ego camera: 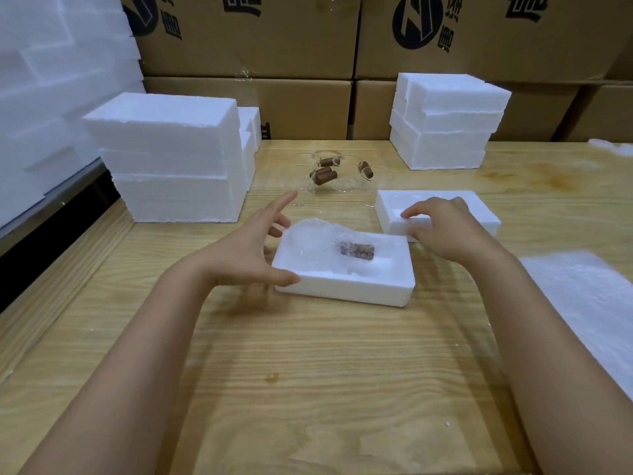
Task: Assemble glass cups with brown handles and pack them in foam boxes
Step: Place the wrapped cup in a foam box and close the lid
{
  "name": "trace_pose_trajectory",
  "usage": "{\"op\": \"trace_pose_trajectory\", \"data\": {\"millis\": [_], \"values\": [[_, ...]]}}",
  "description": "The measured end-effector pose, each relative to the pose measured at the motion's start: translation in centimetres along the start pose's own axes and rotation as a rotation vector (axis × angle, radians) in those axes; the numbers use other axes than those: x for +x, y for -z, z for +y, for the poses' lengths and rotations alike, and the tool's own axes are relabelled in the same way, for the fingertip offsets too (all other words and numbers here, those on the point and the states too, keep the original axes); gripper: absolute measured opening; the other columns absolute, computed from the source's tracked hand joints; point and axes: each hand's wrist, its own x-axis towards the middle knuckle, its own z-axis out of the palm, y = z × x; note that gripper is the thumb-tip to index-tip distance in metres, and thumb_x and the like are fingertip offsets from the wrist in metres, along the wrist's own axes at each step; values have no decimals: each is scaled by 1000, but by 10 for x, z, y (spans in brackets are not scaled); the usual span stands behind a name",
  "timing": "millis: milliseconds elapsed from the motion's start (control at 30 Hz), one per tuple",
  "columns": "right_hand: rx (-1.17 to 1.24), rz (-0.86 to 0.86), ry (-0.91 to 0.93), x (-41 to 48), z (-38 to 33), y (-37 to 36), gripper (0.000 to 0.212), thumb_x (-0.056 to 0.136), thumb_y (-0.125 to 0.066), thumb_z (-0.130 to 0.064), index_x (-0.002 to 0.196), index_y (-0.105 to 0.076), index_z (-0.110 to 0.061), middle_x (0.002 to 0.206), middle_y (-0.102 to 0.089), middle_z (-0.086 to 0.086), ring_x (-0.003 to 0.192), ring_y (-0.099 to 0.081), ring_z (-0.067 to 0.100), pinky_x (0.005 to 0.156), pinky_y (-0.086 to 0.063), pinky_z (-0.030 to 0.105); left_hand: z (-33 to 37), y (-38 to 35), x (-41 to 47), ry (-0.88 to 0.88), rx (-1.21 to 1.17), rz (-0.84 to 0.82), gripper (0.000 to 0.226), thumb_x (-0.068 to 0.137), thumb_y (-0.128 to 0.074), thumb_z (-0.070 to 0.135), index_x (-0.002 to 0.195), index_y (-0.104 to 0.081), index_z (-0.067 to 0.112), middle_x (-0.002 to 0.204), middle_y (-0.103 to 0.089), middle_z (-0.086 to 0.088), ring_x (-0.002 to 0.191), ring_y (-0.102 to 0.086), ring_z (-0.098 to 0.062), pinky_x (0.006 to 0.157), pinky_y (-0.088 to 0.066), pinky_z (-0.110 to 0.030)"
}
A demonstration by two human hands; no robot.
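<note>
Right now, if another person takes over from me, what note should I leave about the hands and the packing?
Left hand: open, thumb touching the near corner of the foam box.
Right hand: grips the foam lid, which lies beside the box.
Done: one wrapped cup lies in the box.
Left: put the lid on, then pack the loose cups standing behind.

Bare wood on the near half of the table leaves wide room to pass. The open foam box blocks mid-table, with the foam lid just behind to the right. Beyond, glass cups fill the gap between the left foam stack and the right foam stack — cartons wall the back.
</note>
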Motion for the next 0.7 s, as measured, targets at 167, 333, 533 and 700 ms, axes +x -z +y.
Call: {"op": "trace_pose_trajectory", "data": {"millis": [167,333,533,700], "values": [[-284,100,89,0,1,-6,27,94,-53,-13,117,-65,-20,111,-63,5,110,-40,30,84,-34,36,-8,-7,1,-17,-81,141,104,65,-87,27,147,-24,40,120,-47,21,112,-47,13,86,-40,-12],[-193,339,182,-1,-6,10,23,94,-55,-11,113,-67,-11,110,-65,10,105,-47,34,86,-38,38,-12,-15,7,-42,-51,205,104,62,-88,36,146,-26,39,122,-47,14,111,-51,5,85,-39,-9],[507,641,360,-22,-49,46,10,91,-60,-16,99,-62,-22,94,-63,-13,86,-59,7,78,-49,23,-7,-23,9,-34,-182,308,107,58,-70,71,148,-24,38,137,-44,13,130,-38,3,96,-29,-9],[1307,298,418,-35,-75,61,12,89,-60,-3,97,-59,-10,86,-69,-2,89,-68,21,80,-56,37,14,-26,15,-68,-535,356,109,64,-66,64,153,-13,29,152,-33,14,130,-37,11,105,-33,-14]]}}
